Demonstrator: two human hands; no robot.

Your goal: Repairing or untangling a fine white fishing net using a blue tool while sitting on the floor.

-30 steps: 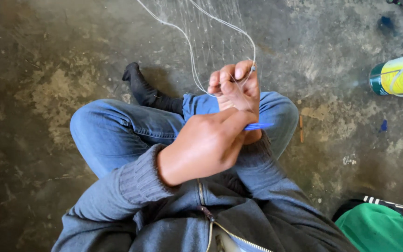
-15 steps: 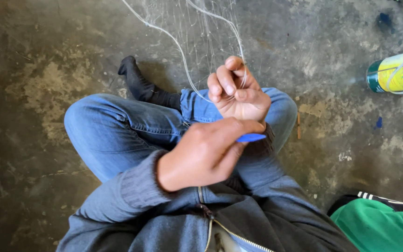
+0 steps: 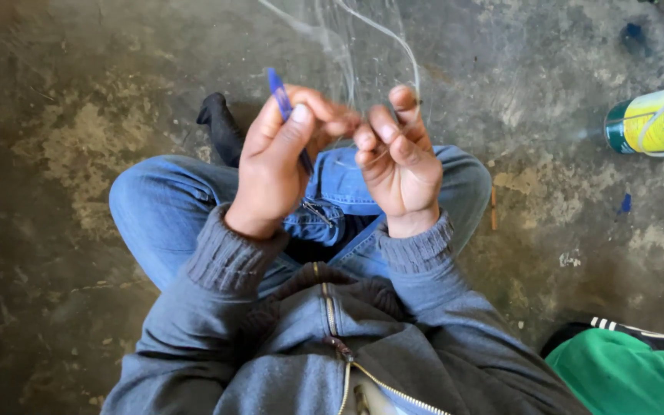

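Observation:
I sit cross-legged on a concrete floor in blue jeans and a grey zip jacket. My left hand (image 3: 280,157) is raised in front of me, its fingers closed on a thin blue needle-like tool (image 3: 286,115) that points up and to the left. My right hand (image 3: 400,160) is beside it, palm toward me, fingers curled and pinching a white line (image 3: 393,46). That line and fine, nearly clear netting (image 3: 340,38) run from my fingers toward the top of the view. The two hands almost touch at the fingertips.
A green and yellow spool or can (image 3: 655,121) lies on the floor at the right edge. A green garment with black and white stripes (image 3: 624,369) sits at the lower right. A black-socked foot (image 3: 220,127) sticks out past my left knee.
My left hand has lifted from over my lap to the left of the right hand, swinging the blue tool from level to pointing up. My right hand has turned slightly and stayed on the line.

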